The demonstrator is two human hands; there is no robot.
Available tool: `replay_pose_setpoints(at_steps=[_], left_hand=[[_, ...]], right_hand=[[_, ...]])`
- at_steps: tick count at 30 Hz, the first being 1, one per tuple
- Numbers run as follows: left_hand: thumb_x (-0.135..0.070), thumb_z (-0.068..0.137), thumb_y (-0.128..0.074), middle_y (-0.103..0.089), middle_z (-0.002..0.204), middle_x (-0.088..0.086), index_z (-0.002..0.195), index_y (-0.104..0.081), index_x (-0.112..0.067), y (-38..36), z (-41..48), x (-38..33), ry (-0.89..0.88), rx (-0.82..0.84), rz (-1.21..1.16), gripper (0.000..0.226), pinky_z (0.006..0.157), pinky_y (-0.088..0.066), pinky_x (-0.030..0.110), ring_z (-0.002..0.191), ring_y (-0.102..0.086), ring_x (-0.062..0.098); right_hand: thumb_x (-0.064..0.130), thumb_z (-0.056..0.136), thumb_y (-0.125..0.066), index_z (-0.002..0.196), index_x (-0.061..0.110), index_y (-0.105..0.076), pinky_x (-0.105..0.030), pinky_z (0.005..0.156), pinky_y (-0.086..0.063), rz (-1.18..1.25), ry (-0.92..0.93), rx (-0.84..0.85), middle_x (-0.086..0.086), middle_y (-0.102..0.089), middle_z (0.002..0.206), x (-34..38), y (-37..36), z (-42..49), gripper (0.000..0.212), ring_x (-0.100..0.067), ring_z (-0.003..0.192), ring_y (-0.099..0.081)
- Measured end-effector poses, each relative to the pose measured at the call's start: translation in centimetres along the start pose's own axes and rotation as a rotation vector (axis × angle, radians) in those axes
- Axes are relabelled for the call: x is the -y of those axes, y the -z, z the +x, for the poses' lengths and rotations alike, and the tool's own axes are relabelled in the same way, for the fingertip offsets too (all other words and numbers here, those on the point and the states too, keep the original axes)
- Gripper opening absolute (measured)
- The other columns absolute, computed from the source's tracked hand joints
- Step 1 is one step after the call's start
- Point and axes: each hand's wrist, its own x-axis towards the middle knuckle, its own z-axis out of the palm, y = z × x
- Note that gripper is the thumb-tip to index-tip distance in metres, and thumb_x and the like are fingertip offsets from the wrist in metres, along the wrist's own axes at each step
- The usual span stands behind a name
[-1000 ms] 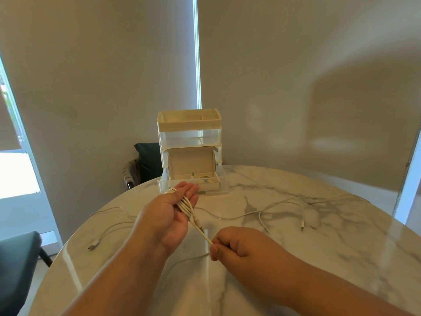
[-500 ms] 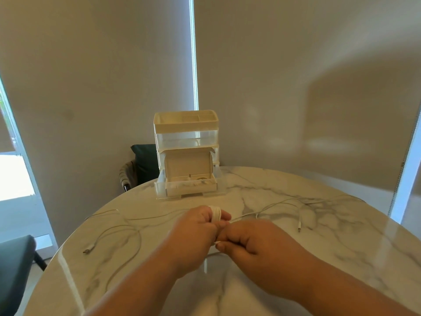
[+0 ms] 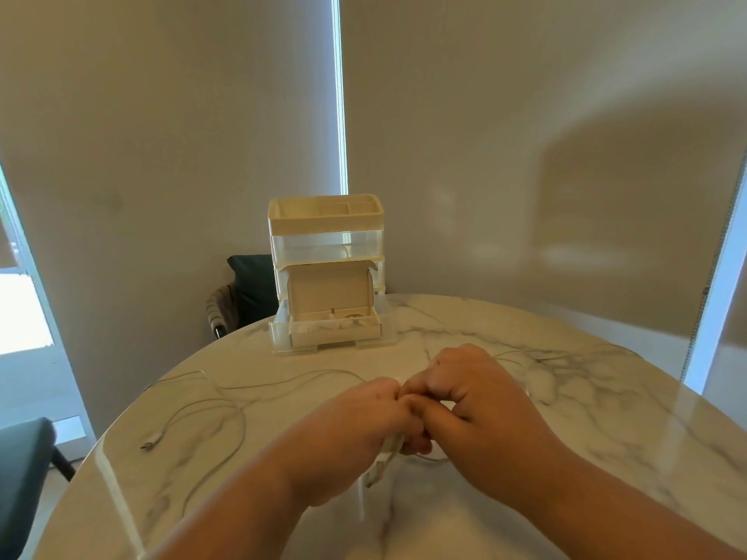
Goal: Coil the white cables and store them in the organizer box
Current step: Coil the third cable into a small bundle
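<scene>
No legible text, label, brand, number or sign can be read. The cream plastic tiered organizer box (image 3: 325, 226), the thin white cable bundle (image 3: 389, 452) and the white marble-patterned round surface (image 3: 606, 422) all present unmarked faces at this resolution.

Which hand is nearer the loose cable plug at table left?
Left. The left hand is right of the plug; the right hand lies farther right.

Beige blinds (image 3: 169, 155), marble table (image 3: 606, 418)
</scene>
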Motion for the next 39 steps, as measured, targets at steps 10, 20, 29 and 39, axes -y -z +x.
replay_pose_setpoints(at_steps=[10, 20, 29, 39], left_hand=[[-0.008, 0.086, -0.055, -0.063, 0.102, 0.024, 0.110, -0.058, 0.007, 0.8, 0.1, 0.6, 0.039, 0.116, -0.277, 0.029, 0.104, -0.045, 0.050, 0.100, -0.061, 0.031], [-0.009, 0.078, -0.058, -0.069, 0.092, 0.015, 0.095, -0.069, -0.003, -0.1, -0.1, 0.0, -0.007, 0.069, -0.206, 0.021, 0.092, -0.052, 0.038, 0.091, -0.066, 0.024], [-0.006, 0.089, -0.054, -0.071, 0.085, 0.009, 0.096, -0.065, -0.003, -0.5, -0.2, -0.4, -0.021, 0.036, -0.178, 0.014, 0.080, -0.054, 0.029, 0.081, -0.068, 0.018], [-0.012, 0.080, -0.052, -0.063, 0.070, 0.010, 0.068, -0.068, -0.017, -1.2, -0.5, -0.9, 0.018, -0.153, -0.064, 0.021, 0.074, -0.045, 0.039, 0.069, -0.056, 0.025]], right_hand=[[0.036, 0.082, -0.061, 0.073, 0.032, -0.075, -0.023, 0.069, -0.039, 0.011, -0.048, -0.076, 0.007, -0.061, 0.058, -0.2, -0.1, 0.0, 0.017, -0.011, 0.072, -0.057], [0.039, 0.076, -0.070, 0.078, 0.039, -0.078, -0.027, 0.074, -0.044, 0.014, -0.099, -0.109, 0.029, -0.063, 0.068, -0.1, -0.2, 0.0, 0.008, 0.006, 0.080, -0.059], [0.028, 0.075, -0.080, 0.072, 0.034, -0.078, -0.002, 0.070, -0.038, 0.066, -0.129, -0.187, 0.030, -0.063, 0.064, -0.4, -0.1, -0.1, 0.007, 0.011, 0.076, -0.060], [0.029, 0.082, -0.076, 0.080, 0.033, -0.074, -0.015, 0.073, -0.047, 0.341, -0.379, -0.097, 0.015, -0.071, 0.073, -0.7, -0.8, -0.1, 0.005, -0.001, 0.080, -0.065]])
